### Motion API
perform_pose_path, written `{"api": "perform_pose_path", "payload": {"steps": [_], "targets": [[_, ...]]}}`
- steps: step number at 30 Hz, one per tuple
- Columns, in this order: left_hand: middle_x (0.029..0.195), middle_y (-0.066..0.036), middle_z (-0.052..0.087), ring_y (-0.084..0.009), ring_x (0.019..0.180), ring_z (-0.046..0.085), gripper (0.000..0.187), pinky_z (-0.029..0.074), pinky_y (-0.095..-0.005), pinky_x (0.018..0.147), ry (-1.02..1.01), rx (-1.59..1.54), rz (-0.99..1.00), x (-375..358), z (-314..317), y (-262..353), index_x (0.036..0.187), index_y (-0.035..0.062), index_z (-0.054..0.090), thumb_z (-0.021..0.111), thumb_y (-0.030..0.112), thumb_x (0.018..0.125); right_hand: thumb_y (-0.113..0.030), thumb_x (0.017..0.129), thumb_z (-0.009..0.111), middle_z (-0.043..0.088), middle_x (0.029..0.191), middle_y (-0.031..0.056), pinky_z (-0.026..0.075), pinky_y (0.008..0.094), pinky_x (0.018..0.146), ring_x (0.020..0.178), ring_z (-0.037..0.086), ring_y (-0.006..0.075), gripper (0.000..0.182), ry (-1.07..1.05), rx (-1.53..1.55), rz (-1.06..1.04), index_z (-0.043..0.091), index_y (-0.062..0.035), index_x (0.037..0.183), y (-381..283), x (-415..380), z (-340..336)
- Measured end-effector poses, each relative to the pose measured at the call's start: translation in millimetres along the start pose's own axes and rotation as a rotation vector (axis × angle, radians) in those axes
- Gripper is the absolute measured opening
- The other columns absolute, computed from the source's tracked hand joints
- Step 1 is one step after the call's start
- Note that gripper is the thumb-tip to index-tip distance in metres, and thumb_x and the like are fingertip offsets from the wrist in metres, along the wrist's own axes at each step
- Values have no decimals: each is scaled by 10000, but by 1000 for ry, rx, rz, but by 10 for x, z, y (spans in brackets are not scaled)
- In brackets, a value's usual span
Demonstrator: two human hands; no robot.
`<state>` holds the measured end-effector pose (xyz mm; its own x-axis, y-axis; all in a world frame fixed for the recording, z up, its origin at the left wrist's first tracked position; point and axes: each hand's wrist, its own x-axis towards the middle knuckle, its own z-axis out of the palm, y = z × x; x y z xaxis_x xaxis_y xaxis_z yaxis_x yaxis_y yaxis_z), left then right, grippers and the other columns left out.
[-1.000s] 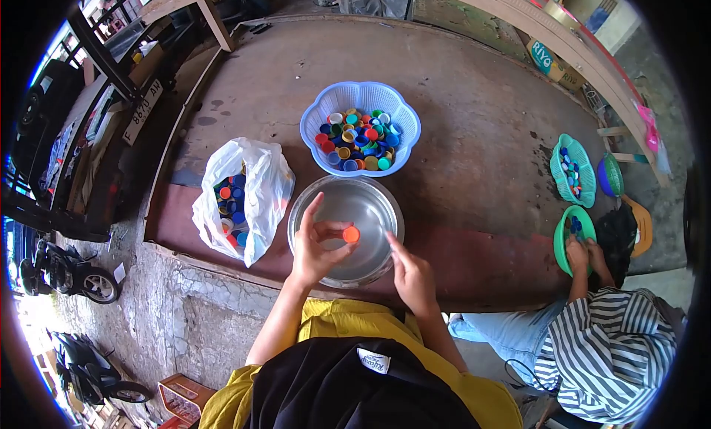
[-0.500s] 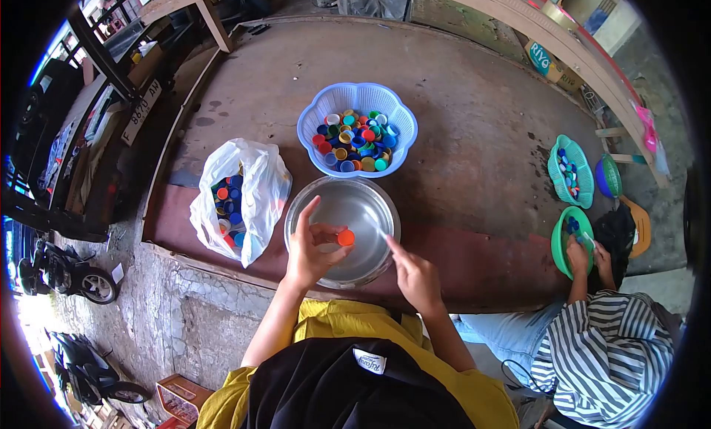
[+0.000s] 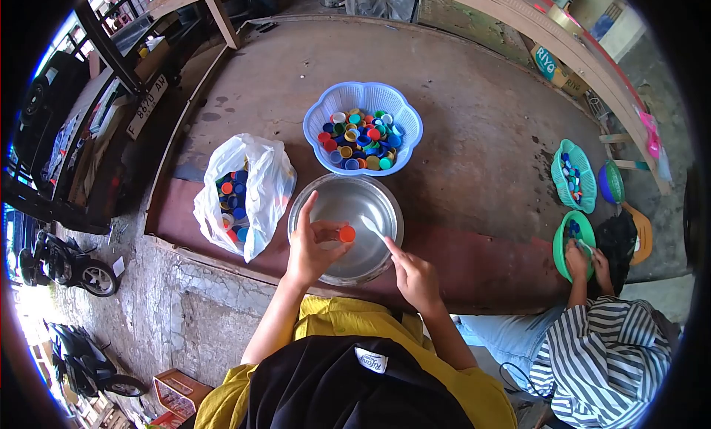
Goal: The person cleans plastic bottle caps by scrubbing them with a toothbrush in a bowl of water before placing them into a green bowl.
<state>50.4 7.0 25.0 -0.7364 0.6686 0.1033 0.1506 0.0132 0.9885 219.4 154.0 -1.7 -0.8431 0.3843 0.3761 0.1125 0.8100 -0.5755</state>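
Note:
My left hand [image 3: 309, 247] pinches an orange-red bottle cap [image 3: 346, 233] between thumb and fingers, its index finger pointing up. In my right hand [image 3: 416, 279] is a slim white stick-like tool [image 3: 374, 227]; its exact kind is too small to make out. The tool's tip points toward the cap, apart from it. Both hands are above a round metal bowl [image 3: 390, 199]. Beyond the bowl, a blue scalloped plastic basket [image 3: 317, 107] holds many coloured bottle caps [image 3: 363, 138]. Left of it, a white plastic bag [image 3: 268, 179] stands open with more caps inside.
On the right, a person in a striped top [image 3: 603, 355] works with both hands over a green bowl [image 3: 561, 253]. Behind that bowl is a teal basket [image 3: 585, 173] with caps. A wooden rail [image 3: 533, 25] borders the brown tabletop [image 3: 252, 88]. Motorcycles [image 3: 81, 270] stand at left.
The view has shifted slightly. The white tool in my right hand, blurred before, now shows clearly and is angled toward the upper left. My left hand keeps its pinch on the cap.

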Motion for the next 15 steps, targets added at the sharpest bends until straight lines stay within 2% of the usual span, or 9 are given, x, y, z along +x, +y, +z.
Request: {"api": "perform_pose_path", "payload": {"steps": [1, 4, 5, 8, 9, 12, 13, 15], "targets": [[994, -163, 661, -207, 904, 666, 1002, 543, -319, 818, -10, -17, 8, 15, 2, -3, 1449, 67, 130, 753, -73, 678, -67, 841, 578, 550, 611, 69, 465, 369, 452, 484, 555, 224, 535, 47, 74, -65, 497, -266, 1330, -53, 7, -6], [1031, -170, 648, -217, 947, 653, 996, 530, -327, 851, -46, -66, -3, 1, -8, -22, 1457, 80, 101, 733, -79, 705, -56, 834, 576, 569, 627, 70, 467, 371, 449, 489, 563, 223, 545, -75, 89, -155, 495, -258, 1333, -64, -41, 21], [1049, -171, 640, -218, 963, 646, 992, 524, -328, 864, -62, -85, -17, -1, -16, -35, 1459, 83, 91, 725, -82, 715, -43, 818, 577, 570, 629, 69, 471, 372, 452, 484, 560, 222, 567, -63, 45, -77, 494, -262, 1334, -29, -6, 4], [1099, -171, 615, -211, 1002, 625, 981, 507, -327, 893, -102, -191, -5, 1, -3, -97, 1466, 93, 66, 701, -91, 741, -33, 809, 576, 572, 632, 68, 476, 373, 459, 482, 559, 226, 589, 21, 77, -53, 488, -277, 1337, 5, 40, -48], [1115, -171, 606, -207, 1013, 618, 977, 502, -326, 902, -113, -234, 7, 2, -2, -102, 1468, 96, 58, 693, -94, 749, -31, 809, 569, 566, 629, 66, 473, 372, 458, 484, 558, 233, 596, -46, 40, -141, 477, -275, 1346, -55, 14, -85], [1144, -170, 587, -200, 1042, 596, 981, 490, -324, 916, -157, -162, -42, -21, -41, -54, 1473, 111, 34, 677, -100, 763, -31, 820, 561, 554, 622, 61, 469, 375, 458, 486, 553, 242, 577, -31, 25, -72, 485, -270, 1340, -63, 22, -27], [1150, -172, 583, -201, 1045, 594, 977, 489, -323, 918, -153, -193, -36, -26, -26, -69, 1474, 114, 31, 670, -103, 767, -42, 834, 560, 548, 622, 69, 469, 377, 463, 496, 556, 246, 545, -61, -79, 10, 497, -258, 1331, -32, 48, -84], [1162, -174, 577, -202, 1052, 589, 970, 486, -321, 921, -146, -248, -21, -28, -18, -121, 1476, 120, 24, 655, -110, 776, -52, 847, 560, 550, 627, 77, 473, 377, 470, 505, 562, 248, 523, -7, 30, -36, 500, -250, 1328, -76, 77, -118]]}}
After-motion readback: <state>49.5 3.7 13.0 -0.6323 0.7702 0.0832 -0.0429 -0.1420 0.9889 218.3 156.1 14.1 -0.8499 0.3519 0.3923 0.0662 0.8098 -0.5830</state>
